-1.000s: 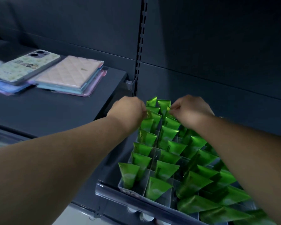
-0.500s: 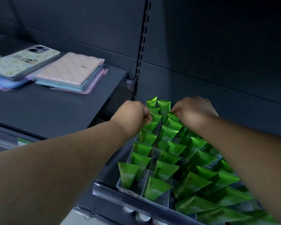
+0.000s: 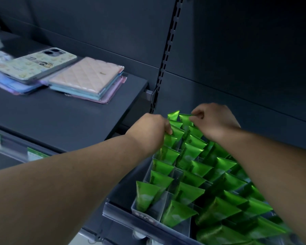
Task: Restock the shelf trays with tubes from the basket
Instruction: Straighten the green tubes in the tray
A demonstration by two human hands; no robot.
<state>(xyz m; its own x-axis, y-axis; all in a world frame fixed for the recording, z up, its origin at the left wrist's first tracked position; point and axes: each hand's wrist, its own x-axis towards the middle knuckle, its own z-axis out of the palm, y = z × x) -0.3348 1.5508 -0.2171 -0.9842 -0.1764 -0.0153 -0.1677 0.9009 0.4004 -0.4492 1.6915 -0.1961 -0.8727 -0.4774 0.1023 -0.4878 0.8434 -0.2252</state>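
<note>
Rows of shiny green tubes (image 3: 187, 175) stand cap-down in clear divided shelf trays (image 3: 173, 179) on a low dark shelf. My left hand (image 3: 149, 133) reaches to the back of the left row, its curled fingers on a green tube (image 3: 171, 138) there. My right hand (image 3: 214, 121) pinches the flat top edge of the rearmost green tube (image 3: 185, 119) of the second row between thumb and fingers. Both forearms stretch across the trays and hide part of the right rows. No basket is in view.
A higher dark shelf (image 3: 64, 117) to the left carries stacked phone cases: a patterned one (image 3: 35, 64) and a pink quilted one (image 3: 85, 76). A slotted upright (image 3: 166, 55) and dark back panel stand behind the trays. A clear price rail (image 3: 141, 225) runs along the tray shelf's front.
My right hand has moved a little back and up to the rearmost tube's top edge. My left hand stays at the back of the left row. The camera has shifted slightly.
</note>
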